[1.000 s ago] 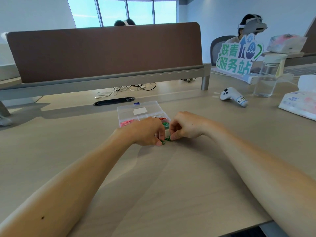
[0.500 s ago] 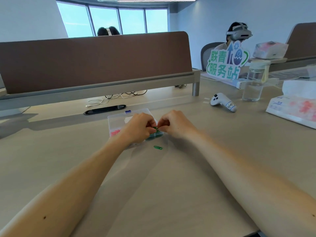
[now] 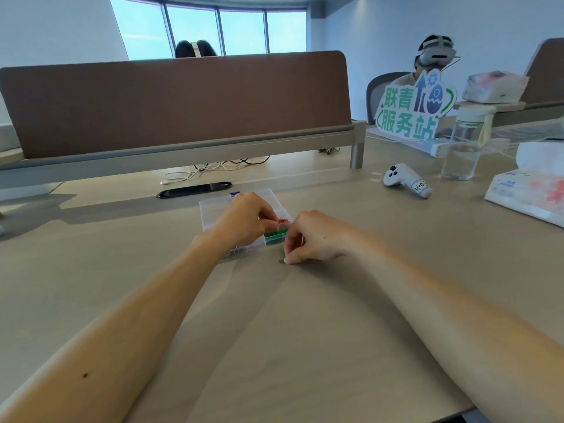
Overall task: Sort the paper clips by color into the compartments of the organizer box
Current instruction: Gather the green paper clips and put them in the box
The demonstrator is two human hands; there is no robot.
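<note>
The clear plastic organizer box lies on the desk ahead of me. Red paper clips and green paper clips show in its right compartments, and a bit of pink at its left edge. My left hand hovers over the box with its fingers curled downward above the red and green compartments; what they hold is hidden. My right hand is lowered to the desk just right of the box. Its fingertips pinch a small green paper clip lying on the tabletop.
A white controller, a water bottle and a tissue pack sit at the right. A brown divider panel and a black cable slot lie behind the box. People with headsets sit beyond.
The hands have parted. My left hand moved further over the box, and my right hand dropped to the green clip that lay loose on the desk.
</note>
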